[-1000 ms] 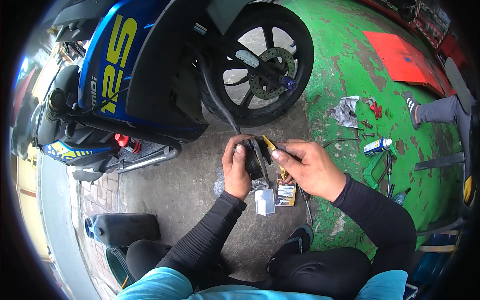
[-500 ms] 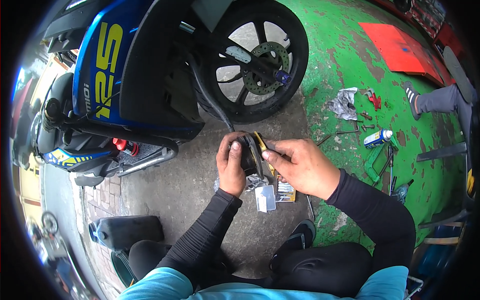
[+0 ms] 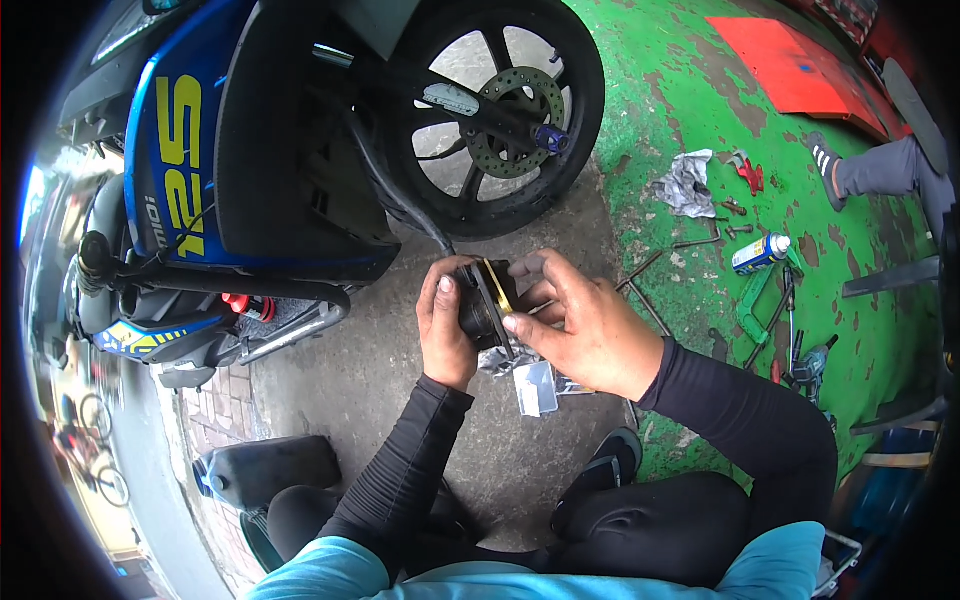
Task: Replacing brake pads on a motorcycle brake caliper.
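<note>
Below the wheel (image 3: 532, 85), your left hand (image 3: 445, 330) closes around a black part (image 3: 476, 314) bearing a yellow strip (image 3: 499, 290); your right hand (image 3: 590, 330), partly open with fingers curled, brings its thumb to the strip, though you cannot tell whether it grips. A clear box (image 3: 536, 388) lies farther below the wheel, a spray can (image 3: 758, 255) to its lower right.

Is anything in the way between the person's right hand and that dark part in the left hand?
Only a thin yellow piece: it stands between the right hand and much of the dark mechanical part, which the left hand grips. Nothing else visible blocks the way.
</note>
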Demonstrator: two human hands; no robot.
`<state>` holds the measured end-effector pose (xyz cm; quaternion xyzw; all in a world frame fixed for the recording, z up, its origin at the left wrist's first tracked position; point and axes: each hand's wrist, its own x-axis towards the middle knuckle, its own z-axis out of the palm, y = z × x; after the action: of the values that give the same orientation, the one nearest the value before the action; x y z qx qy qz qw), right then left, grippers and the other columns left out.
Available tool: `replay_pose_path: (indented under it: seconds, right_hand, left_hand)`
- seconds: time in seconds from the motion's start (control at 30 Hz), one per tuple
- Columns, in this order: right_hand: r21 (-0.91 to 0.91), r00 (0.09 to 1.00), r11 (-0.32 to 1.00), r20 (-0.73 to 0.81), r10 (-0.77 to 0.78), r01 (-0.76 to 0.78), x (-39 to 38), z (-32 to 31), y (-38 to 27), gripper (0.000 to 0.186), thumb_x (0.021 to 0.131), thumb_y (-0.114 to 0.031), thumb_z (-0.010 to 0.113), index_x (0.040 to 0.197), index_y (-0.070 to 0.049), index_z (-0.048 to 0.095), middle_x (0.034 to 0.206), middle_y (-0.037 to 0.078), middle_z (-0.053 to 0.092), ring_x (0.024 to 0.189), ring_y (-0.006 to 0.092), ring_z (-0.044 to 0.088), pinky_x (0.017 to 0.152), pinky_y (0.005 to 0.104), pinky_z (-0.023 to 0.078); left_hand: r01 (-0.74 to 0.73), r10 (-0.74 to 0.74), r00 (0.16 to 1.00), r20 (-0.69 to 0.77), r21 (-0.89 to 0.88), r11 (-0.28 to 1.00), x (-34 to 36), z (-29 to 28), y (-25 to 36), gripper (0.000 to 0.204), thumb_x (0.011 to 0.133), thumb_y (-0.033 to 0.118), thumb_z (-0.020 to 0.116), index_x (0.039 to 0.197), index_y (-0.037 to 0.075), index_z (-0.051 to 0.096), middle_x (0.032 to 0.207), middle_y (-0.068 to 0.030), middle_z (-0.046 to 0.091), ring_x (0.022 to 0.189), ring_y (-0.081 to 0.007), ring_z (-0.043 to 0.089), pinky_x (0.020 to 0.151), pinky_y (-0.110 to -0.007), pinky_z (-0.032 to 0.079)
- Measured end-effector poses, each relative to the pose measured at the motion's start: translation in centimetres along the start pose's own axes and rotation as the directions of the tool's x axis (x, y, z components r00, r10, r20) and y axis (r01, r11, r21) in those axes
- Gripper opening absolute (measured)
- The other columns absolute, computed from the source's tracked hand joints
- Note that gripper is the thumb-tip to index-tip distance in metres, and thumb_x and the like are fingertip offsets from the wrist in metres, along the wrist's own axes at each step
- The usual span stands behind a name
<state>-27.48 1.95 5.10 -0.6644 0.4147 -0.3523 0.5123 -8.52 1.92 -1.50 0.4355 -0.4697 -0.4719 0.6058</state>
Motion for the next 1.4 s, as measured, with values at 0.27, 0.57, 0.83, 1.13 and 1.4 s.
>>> replay_pose_path:
  seconds: [0.27,0.57,0.83,1.13,1.4]
  right_hand:
    - [-0.515,0.875,0.720,0.144,-0.463,0.465,-0.2,-3.2,0.5,0.073,0.081,-0.019,0.082,0.142,-0.006,0.044,0.140,0.024,0.054,0.116,0.0370,0.065,0.096,0.0425,0.056]
    - [-0.421,0.730,0.601,0.307,-0.610,0.679,3.4,-2.1,3.0,0.094,0.064,-0.017,0.092,0.140,-0.009,0.038,0.156,0.019,0.041,0.139,0.0409,0.047,0.114,0.0533,0.041]
    - [-0.396,0.748,0.639,0.265,-0.608,0.660,3.2,-1.3,3.5,0.088,0.062,-0.021,0.092,0.133,-0.006,0.042,0.141,0.020,0.046,0.132,0.0388,0.052,0.113,0.0496,0.044]
    - [-0.420,0.706,0.587,0.225,-0.671,0.692,3.6,-1.0,4.7,0.097,0.053,-0.021,0.096,0.133,-0.010,0.042,0.148,0.016,0.045,0.134,0.0366,0.052,0.110,0.0484,0.047]
    - [-0.139,0.845,0.834,0.108,-0.523,0.534,2.8,1.2,6.2,0.102,0.062,-0.013,0.089,0.146,-0.009,0.033,0.151,0.022,0.041,0.138,0.0410,0.048,0.107,0.0465,0.051]
  left_hand:
    - [0.078,-0.077,0.996,0.035,-0.022,0.997,0.4,-0.3,1.7,0.050,0.106,0.046,0.046,0.116,-0.001,0.062,0.106,-0.0087,0.065,0.096,-0.0152,0.061,0.090,-0.030,0.048]
    - [0.157,-0.151,0.986,0.074,-0.077,0.985,0.2,-0.2,3.1,0.046,0.108,0.043,0.044,0.117,0.000,0.061,0.105,-0.0069,0.063,0.096,-0.0141,0.059,0.090,-0.029,0.047]
    - [0.182,-0.177,0.980,0.087,-0.044,0.982,0.0,-0.4,3.8,0.045,0.108,0.042,0.044,0.117,0.001,0.061,0.105,-0.0062,0.063,0.096,-0.0132,0.059,0.088,-0.028,0.047]
    - [0.178,-0.176,0.981,0.088,-0.020,0.984,0.2,-0.1,4.4,0.044,0.110,0.039,0.042,0.118,0.001,0.060,0.105,-0.0062,0.063,0.095,-0.0121,0.059,0.087,-0.027,0.048]
    - [0.238,-0.238,0.971,0.015,-0.033,0.971,0.0,0.1,4.6,0.043,0.112,0.039,0.039,0.124,0.003,0.058,0.105,-0.0062,0.066,0.093,-0.0144,0.065,0.085,-0.030,0.053]
